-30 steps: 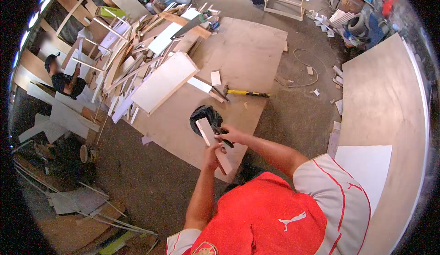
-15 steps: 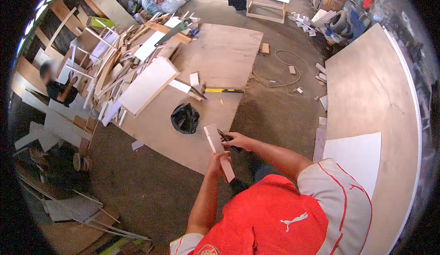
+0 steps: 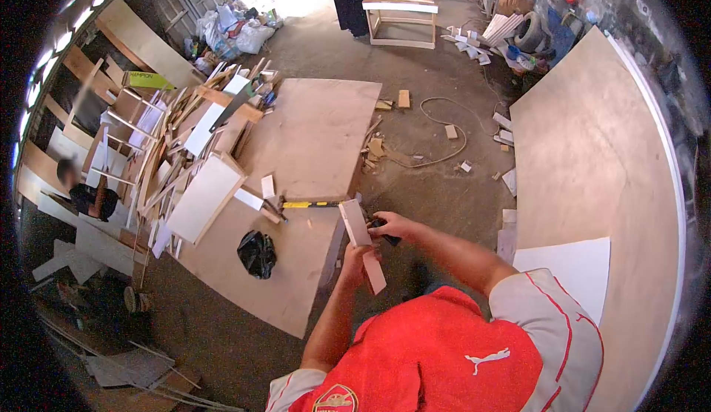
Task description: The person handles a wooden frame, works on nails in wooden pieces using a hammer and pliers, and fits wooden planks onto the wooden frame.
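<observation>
My left hand [image 3: 357,256] is closed around a short, narrow wooden board [image 3: 355,223], held up at a tilt in front of my chest. Just right of the board, my right hand [image 3: 394,224] grips a dark hand tool [image 3: 391,239] that looks like pliers; fingers cover much of it. Whether the tool touches the board I cannot tell. Beyond the hands, a yellow-and-black-handled hammer [image 3: 311,204] lies on the plywood sheet [image 3: 311,145]. A crumpled black plastic bag [image 3: 257,255] rests on the same sheet, left of my hands.
Wood offcuts [image 3: 167,167] are heaped on the left, with a person [image 3: 95,197] beyond them. Another person [image 3: 348,1] stands by a wooden bench [image 3: 404,12] at the back. A large panel [image 3: 592,160] leans on the right. A cord [image 3: 426,161] lies on the floor.
My view has shifted, so the plywood, bag and hammer appear further left and lower. The person by the bench shows more. Both hands keep their hold, and the tool's tip is now less visible.
</observation>
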Demonstrator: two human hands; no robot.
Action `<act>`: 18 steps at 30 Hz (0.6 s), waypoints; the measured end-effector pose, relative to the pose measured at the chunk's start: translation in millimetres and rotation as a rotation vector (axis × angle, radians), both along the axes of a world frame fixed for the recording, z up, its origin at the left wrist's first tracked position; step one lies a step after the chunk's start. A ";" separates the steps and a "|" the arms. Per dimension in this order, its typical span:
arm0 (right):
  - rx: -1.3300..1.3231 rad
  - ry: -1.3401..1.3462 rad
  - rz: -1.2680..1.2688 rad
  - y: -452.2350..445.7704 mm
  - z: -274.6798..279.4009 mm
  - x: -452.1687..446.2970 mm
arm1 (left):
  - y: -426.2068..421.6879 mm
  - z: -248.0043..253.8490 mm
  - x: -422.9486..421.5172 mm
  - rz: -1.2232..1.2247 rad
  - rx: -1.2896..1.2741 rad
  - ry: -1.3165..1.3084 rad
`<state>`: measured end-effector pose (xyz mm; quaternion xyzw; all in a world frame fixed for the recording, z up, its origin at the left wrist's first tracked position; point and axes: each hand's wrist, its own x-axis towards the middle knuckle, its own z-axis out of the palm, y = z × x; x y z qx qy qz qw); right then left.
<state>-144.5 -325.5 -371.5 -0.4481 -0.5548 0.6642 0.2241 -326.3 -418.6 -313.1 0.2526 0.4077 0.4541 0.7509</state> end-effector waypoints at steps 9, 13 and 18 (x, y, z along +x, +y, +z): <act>0.050 -0.057 0.092 87.7 50.6 50.6 | 90.7 7.8 49.9 0.033 -0.103 0.088; -0.010 -0.066 0.160 133.9 47.4 28.4 | 129.3 -3.8 40.7 0.214 -0.068 0.053; -0.089 -0.033 0.244 212.3 32.9 -19.7 | 193.5 -39.4 -8.8 0.334 -0.079 0.112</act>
